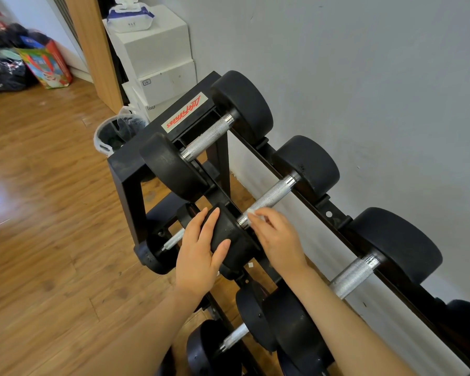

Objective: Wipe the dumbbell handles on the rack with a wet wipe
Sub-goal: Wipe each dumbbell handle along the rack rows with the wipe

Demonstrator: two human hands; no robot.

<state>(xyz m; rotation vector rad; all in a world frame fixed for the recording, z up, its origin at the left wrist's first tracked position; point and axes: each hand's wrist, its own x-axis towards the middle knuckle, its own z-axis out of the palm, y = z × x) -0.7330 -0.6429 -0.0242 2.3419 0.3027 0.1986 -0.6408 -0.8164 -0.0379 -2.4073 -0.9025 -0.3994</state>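
A black dumbbell rack [125,175] stands along the wall with three dumbbells on its top tier. My left hand [201,251] rests with straight fingers on the near black head [228,234] of the middle dumbbell. My right hand [277,240] pinches a small white wet wipe [253,213] against the near end of that dumbbell's knurled silver handle [272,198]. The far dumbbell's handle [208,138] and the near one's handle [354,275] are bare. Smaller dumbbells sit on the lower tier, their handles [235,336] partly hidden by my arms.
A pack of wet wipes [129,17] lies on stacked white boxes [158,58] behind the rack. A small lined bin [117,134] stands at the rack's far end. Bags [46,61] sit on the wooden floor at far left. The grey wall runs along the right.
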